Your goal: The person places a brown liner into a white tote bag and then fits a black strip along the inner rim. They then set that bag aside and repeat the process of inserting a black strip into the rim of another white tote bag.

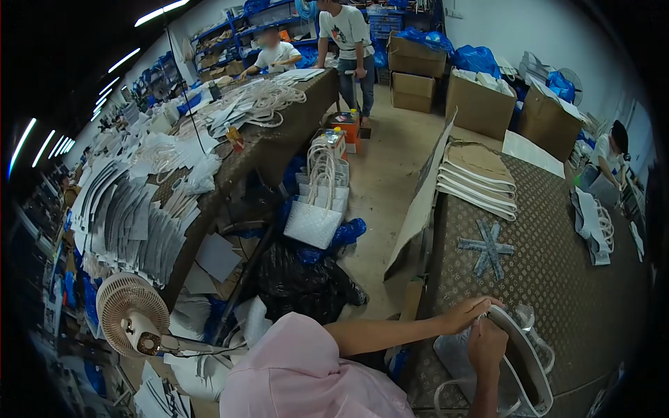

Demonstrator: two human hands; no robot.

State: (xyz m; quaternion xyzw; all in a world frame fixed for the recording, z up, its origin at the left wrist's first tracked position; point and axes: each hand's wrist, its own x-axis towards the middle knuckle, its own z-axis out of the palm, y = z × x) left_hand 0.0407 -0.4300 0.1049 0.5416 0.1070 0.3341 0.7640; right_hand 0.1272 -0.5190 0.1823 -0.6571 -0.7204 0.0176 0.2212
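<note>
Both hands, left hand (465, 315) and right hand (487, 346), have fingers clamped on the white bag (521, 362), long axis running toward the camera.

Bag (519, 362) on table (557, 279), flat stack (477, 177) behind, fan (132, 313) left.

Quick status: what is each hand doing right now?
Left hand: closed, fingers pinching the top edge of the bag.
Right hand: on the same bag, just below the left; grip cannot be told.

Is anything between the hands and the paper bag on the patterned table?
No. Both the left hand and right hand already grip the white paper bag at its top edge; nothing lies between them.
</note>
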